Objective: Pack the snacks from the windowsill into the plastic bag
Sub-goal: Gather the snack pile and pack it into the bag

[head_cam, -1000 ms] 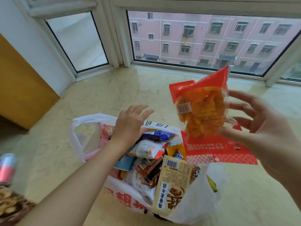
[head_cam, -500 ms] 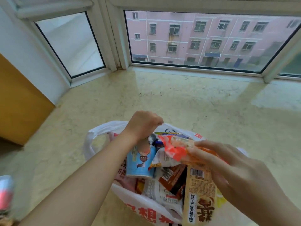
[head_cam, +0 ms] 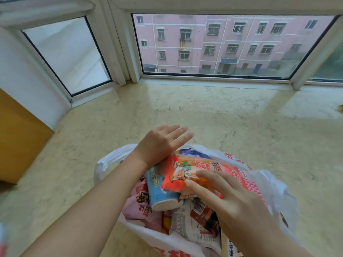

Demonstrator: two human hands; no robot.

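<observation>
A white plastic bag point(head_cam: 272, 184) with red print lies open on the marble windowsill point(head_cam: 222, 117), full of several snacks. An orange-red snack packet point(head_cam: 187, 170) lies on top of the pile. My right hand point(head_cam: 228, 199) presses flat on that packet, fingers extended. My left hand point(head_cam: 163, 143) hovers over the bag's far rim, fingers spread, holding nothing. Below the packet are a light blue cup point(head_cam: 161, 191), a pink packet point(head_cam: 141, 204), a white packet point(head_cam: 183, 225) and a brown packet point(head_cam: 204, 214).
Window frames point(head_cam: 118, 52) close the far and left sides of the sill. An orange cabinet panel point(head_cam: 16, 138) stands at the left. A small yellow-green object point(head_cam: 341, 106) shows at the right edge. A pink-white item point(head_cam: 2, 240) sits at the lower left corner.
My right hand brought the orange-red packet down from the air into the bag and now presses on it. My left hand let go inside the bag and opened above its rim.
</observation>
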